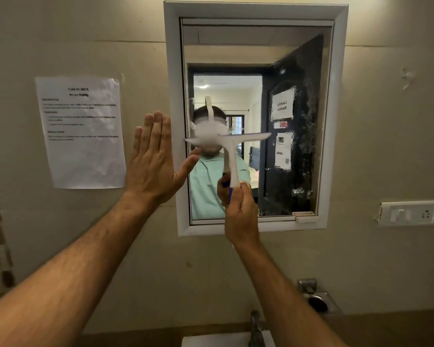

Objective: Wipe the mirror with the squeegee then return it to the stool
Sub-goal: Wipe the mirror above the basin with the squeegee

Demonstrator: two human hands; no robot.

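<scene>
Closest to us, at 6 o'clock, we see the top of a tap [256, 329] over a white sink [211, 341]. Our two bare arms reach up from there. Our right hand [238, 209] is wrapped tight around the blue end of the squeegee [232, 156] handle. The squeegee stands up, and its white blade lies across the glass of the mirror [256, 116], near the middle and tipped a little. There is open glass above the blade and to its 3 o'clock side, where the glass looks smeary. Our left hand [156, 159] is flat and spread, holding nothing, at 9 o'clock from the blade, over the mirror's white left edge. Farther left, a paper sheet [82, 132] is stuck on the wall. At 4 o'clock sits a switch plate [411, 212].
</scene>
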